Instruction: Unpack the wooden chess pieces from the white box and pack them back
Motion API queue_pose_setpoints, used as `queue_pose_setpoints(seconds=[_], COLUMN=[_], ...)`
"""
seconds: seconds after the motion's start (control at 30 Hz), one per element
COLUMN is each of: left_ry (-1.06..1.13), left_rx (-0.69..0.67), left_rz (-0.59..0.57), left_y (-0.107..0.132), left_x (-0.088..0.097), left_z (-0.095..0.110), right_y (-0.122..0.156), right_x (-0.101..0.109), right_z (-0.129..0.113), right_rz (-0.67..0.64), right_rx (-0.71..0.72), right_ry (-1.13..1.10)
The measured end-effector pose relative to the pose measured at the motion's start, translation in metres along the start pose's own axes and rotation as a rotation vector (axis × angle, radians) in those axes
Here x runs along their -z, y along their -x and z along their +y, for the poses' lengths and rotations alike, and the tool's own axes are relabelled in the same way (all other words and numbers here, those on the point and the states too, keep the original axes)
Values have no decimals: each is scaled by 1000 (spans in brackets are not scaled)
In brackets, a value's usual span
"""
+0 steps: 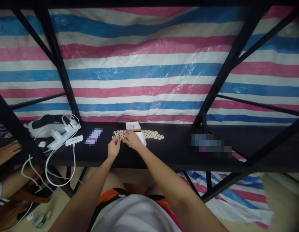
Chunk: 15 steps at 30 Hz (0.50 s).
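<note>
Round pale pieces marked on top, like Chinese chess pieces (pixel 120 132), lie in a close group on the black tabletop. My left hand (pixel 113 149) is at the near edge of this group, thumb and forefinger pinched on one piece. Coming in from the right, my right hand (pixel 133 140) reaches over the same group with its fingers stretched apart, the fingertips on or just above the pieces. A white box part (pixel 141 138) lies partly behind my right hand. Beyond it are more loose pieces (pixel 153 134), with plainer tops.
A white box with pink print (pixel 133 126) is at the back. To the left are a blurred phone (pixel 93 136), a white charging device (pixel 74 140) and a power strip (pixel 64 132) with cables. Another person's hand (pixel 9 153) rests far left. Black metal posts (pixel 218 80) frame the table.
</note>
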<state>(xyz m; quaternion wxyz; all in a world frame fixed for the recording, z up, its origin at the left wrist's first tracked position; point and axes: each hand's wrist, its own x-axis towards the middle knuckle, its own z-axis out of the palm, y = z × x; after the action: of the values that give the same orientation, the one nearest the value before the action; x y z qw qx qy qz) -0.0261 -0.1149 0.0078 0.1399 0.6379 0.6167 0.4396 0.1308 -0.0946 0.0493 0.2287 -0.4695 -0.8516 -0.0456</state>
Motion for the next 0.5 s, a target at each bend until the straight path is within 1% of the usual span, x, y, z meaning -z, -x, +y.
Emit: queue_pose_setpoints(seconds=[0.07,0.1,0.13,0.2,0.23,0.27,0.3,0.37,0.4,0.43,0.47,0.5], left_ry=[-64,-100,-134,-188,-204,-208,-196,-123,-71,-27,-1,6], left_rx=[-171,-260,-342,-448,-455,-423,-353,-137,-39,16,27,-4], left_rz=[-64,-105,-151,-211,-202,-158,-88,75,117,129,110,68], left_y=[7,10,13,16,16,14,11,5,2,0,-1,0], left_x=[-2,-4,-5,-5,-5,-4,-3,1,3,4,4,4], left_z=[6,9,12,14,14,12,8,1,-3,-6,-7,-7], right_y=[21,33,46,71,82,90,96,101,101,101,100,99], right_x=[8,9,8,3,-1,-4,-7,-10,-10,-9,-9,-8], right_z=[24,36,47,66,72,76,79,80,79,78,77,77], right_rz=[162,243,295,332,341,346,361,354,333,302,269,239], right_rx=[-202,-321,-427,-554,-606,-650,-700,-750,-752,-739,-720,-701], right_ry=[-56,-72,-84,-128,-168,-217,-256,-311,-322,-326,-322,-316])
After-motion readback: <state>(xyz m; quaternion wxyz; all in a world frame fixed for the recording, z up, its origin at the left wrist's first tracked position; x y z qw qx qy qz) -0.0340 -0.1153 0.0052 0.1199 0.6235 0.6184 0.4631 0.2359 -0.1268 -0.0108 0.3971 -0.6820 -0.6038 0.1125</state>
